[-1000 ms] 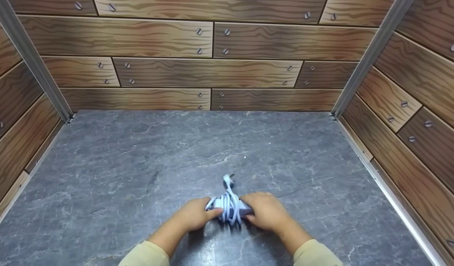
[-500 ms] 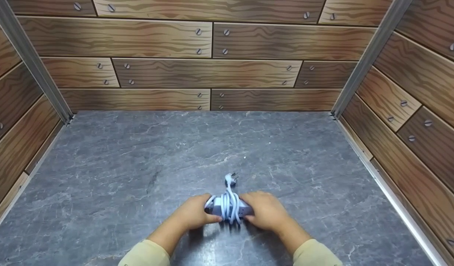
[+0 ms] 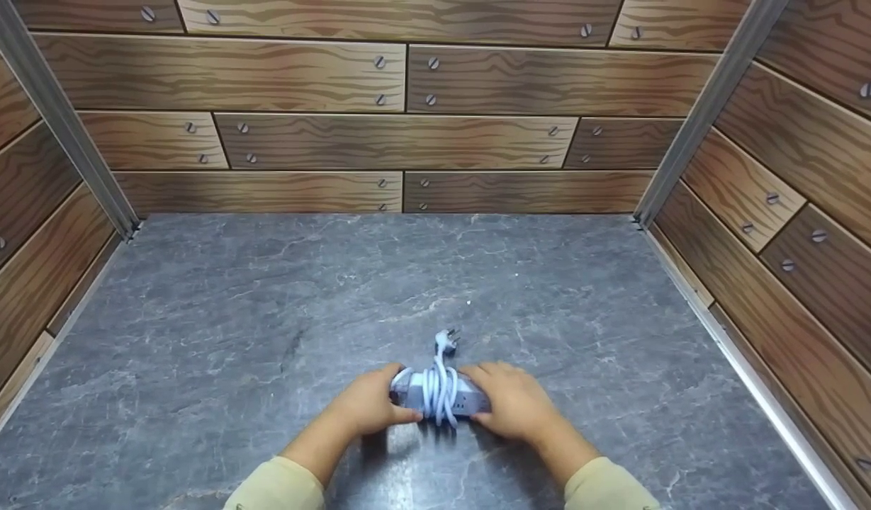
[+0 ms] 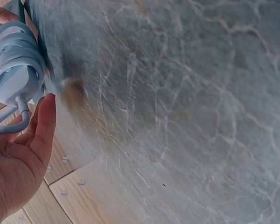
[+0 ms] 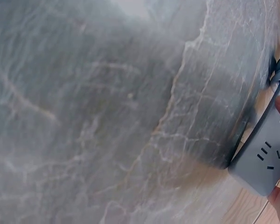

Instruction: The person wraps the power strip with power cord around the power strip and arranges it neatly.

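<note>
A grey-blue power strip (image 3: 470,404) lies crosswise between both hands, low in the middle of the head view. Its pale blue cord (image 3: 440,397) is wound several times round its middle, and the plug (image 3: 446,341) sticks out at the far side, prongs up and right. My left hand (image 3: 368,402) grips the left end, thumb along the near side. The right hand (image 3: 513,400) holds the other end with the thumb on the near face. In the right wrist view, outlet slots show on the power strip (image 5: 266,156). Fingers behind the strip are partly hidden.
The strip is close over a grey marbled tabletop (image 3: 336,283). Wood-patterned panels (image 3: 307,138) wall the back and both sides, with metal posts (image 3: 704,120) at the rear corners. A metal strip (image 3: 768,418) edges the right side.
The power strip has turned slightly between the hands, showing more of its slotted near face. The plug has shifted a little to the right. Both hands keep their hold.
</note>
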The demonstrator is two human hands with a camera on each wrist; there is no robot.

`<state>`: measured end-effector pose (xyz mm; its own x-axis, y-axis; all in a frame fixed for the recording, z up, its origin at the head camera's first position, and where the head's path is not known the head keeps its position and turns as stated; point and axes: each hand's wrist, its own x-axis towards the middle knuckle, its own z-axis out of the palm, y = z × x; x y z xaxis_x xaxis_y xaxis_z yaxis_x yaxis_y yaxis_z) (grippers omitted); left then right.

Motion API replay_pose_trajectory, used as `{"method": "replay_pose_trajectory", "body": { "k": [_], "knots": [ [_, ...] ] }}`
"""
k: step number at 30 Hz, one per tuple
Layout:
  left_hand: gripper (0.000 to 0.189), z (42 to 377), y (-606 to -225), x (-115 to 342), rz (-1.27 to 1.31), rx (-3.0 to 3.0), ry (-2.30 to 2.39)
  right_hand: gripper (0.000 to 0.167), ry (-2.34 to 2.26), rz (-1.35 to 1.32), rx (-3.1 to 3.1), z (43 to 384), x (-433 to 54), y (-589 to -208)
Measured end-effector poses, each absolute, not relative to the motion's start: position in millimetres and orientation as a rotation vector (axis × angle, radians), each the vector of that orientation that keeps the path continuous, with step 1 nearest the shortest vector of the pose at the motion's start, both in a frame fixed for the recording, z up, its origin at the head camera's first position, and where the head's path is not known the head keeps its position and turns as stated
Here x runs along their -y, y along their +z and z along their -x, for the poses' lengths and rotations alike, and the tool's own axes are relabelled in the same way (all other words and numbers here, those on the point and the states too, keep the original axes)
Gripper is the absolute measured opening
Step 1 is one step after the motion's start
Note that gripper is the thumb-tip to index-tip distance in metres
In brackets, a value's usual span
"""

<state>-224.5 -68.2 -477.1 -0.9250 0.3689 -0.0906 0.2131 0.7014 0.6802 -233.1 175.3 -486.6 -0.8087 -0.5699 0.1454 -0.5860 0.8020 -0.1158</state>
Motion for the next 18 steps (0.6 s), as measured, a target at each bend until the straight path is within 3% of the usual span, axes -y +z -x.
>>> {"method": "replay_pose_trajectory", "body": {
  "k": [11,18],
  "knots": [
    [0.048,228.6,-473.6,67.9,-0.454,-2.735,1.052,0.065,0.209,-0.923,2.885,231.8,-177.6,-488.2],
    [0.073,227.9,-466.6,77.8,-0.443,-2.668,1.046,0.070,0.244,-0.941,2.900,233.4,-183.8,-486.3]
  ]
}}
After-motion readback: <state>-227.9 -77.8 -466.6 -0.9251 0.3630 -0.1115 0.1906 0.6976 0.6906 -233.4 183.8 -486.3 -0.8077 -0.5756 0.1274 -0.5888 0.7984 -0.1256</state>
